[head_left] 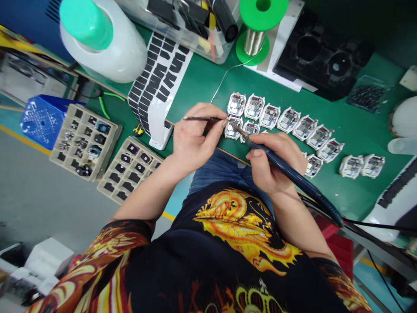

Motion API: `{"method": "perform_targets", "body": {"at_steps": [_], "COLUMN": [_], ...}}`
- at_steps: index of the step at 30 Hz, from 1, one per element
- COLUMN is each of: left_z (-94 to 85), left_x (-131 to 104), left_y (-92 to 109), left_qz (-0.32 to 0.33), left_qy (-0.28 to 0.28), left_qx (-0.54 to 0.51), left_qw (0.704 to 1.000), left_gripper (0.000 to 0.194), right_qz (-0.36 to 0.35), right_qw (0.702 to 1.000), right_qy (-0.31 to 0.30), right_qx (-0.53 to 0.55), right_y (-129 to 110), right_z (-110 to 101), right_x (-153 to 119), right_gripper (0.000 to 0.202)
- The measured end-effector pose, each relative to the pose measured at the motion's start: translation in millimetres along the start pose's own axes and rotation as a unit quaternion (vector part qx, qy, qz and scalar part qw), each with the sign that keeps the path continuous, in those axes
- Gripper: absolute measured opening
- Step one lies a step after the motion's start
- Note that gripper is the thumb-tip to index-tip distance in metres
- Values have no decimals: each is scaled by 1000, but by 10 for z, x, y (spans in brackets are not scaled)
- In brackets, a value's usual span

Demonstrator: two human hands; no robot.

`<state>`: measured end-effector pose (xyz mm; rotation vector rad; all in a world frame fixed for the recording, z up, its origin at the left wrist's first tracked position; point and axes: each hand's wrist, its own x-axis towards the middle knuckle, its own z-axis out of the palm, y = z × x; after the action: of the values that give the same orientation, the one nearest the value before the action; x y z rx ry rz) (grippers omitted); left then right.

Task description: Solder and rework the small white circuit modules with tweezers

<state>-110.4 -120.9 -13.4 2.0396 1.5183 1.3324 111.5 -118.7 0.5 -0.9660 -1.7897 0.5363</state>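
Evidently the piece under the tools is a small white watch-shaped housing with an exposed circuit board (232, 132), lying on the flat green work surface (197, 87) near its front edge, at the left end of the nearer row. From my remote view, the left hand (197, 137) is nearly closed, thumb and forefinger pinching a slim dark metal tool (205, 118) whose point reaches the housing. The right hand (278, 161) is curled round a thick dark blue soldering iron (295, 174), its metal tip over the board; I can't tell whether it touches. I'd judge the housing light and stiff, smooth enough to skate under a sideways push, with fragile board parts. I'd hold it by the outer side walls, clear of components and the probably hot tip. A thin silvery wire (222, 79) runs from the bright green spool (255, 42) toward the left hand; whether it's gripped, I can't tell.
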Motion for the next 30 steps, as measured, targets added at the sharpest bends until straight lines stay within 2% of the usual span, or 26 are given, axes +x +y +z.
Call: {"method": "perform_targets", "body": {"at_steps": [7, 16, 25, 30], "left_z": [-2, -3, -19, -24], "left_x": [-14, -10, 7, 13], "left_y": [-16, -18, 11, 26], "left_qz": [-14, 2, -13, -55], "left_qy": [-15, -9, -6, -14], "left_qx": [-1, -7, -23, -15], "left_qw": [1000, 1000, 1000, 998], "left_gripper": [13, 10, 9, 14], "right_qz": [5, 12, 14, 12], "right_qw": [1000, 999, 999, 998], "right_qy": [-21, -40, -44, -44], "right_qx": [-3, -10, -15, -33], "right_y": [-27, -47, -43, -30], "right_z": [1, -20, -30, -30], "right_x": [37, 48, 30, 11], "right_gripper": [14, 13, 17, 19]}}
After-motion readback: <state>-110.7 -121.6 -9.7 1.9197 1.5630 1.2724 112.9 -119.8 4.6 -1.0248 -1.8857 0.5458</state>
